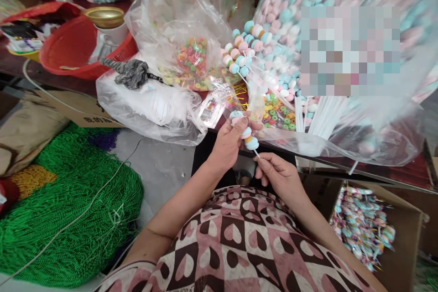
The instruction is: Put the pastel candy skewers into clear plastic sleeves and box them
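A skewer of marshmallows (252, 143), pale blue and pink with an orange piece among them, is held between my two hands near the table's front edge. My left hand (230, 139) has its fingers closed around the upper candies. Below them, my right hand (275, 169) pinches the white stick. Several finished-looking marshmallow skewers (241, 50) lie just beyond on the heap of loose marshmallows (284, 13). Close to my left fingers are colourful ring candies (278, 112) and small printed clear wrappers (212, 108).
White sticks (321, 118) lie at the right in clear plastic. A clear bag (150, 105) of white pieces and a red basket (58, 54) stand left. Below right sits a carton (407, 219) of wrapped skewers; green cord (68, 210) is piled lower left.
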A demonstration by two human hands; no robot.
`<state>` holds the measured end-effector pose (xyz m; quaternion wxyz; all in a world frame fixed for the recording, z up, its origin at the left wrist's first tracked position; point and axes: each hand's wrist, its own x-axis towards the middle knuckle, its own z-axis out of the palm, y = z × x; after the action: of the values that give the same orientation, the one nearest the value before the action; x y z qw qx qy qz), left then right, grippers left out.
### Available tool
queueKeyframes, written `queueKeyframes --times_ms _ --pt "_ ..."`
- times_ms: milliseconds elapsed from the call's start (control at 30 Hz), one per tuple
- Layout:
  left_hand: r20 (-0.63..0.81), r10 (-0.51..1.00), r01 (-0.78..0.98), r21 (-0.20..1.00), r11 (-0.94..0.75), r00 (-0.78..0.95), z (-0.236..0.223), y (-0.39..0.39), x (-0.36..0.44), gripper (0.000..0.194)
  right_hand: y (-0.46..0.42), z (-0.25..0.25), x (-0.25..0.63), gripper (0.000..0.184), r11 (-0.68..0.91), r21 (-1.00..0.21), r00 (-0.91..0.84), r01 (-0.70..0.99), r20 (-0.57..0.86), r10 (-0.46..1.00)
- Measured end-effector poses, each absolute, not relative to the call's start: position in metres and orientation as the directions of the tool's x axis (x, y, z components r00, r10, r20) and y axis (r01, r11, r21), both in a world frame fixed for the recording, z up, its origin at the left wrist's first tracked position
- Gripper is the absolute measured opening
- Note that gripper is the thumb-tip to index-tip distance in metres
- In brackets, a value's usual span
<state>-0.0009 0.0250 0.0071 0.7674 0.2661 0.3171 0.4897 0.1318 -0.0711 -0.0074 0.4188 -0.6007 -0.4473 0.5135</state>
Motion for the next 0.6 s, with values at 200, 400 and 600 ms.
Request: queueKeyframes --times_ms 200,400,600 --pt "-0.177 0.944 -0.632 0.706 0.319 0.28 0.012 0.039 -0.013 0.028 -0.072 -0.013 0.15 0.029 -0.219 -0.955 0.101 0.201 -0.203 0.974" --pt "-0.209 0.946 -0.637 0.7 0.323 0.249 0.002 0.037 -0.007 0.027 -0.071 -0.018 0.149 0.023 -0.148 -0.928 0.268 0.341 -0.055 0.962" --pt "-0.197 0.948 -0.633 0.709 0.313 0.248 0.003 0.033 -0.006 0.03 -0.074 -0.019 0.148 0.033 -0.246 -0.947 0.223 0.206 -0.199 0.954"
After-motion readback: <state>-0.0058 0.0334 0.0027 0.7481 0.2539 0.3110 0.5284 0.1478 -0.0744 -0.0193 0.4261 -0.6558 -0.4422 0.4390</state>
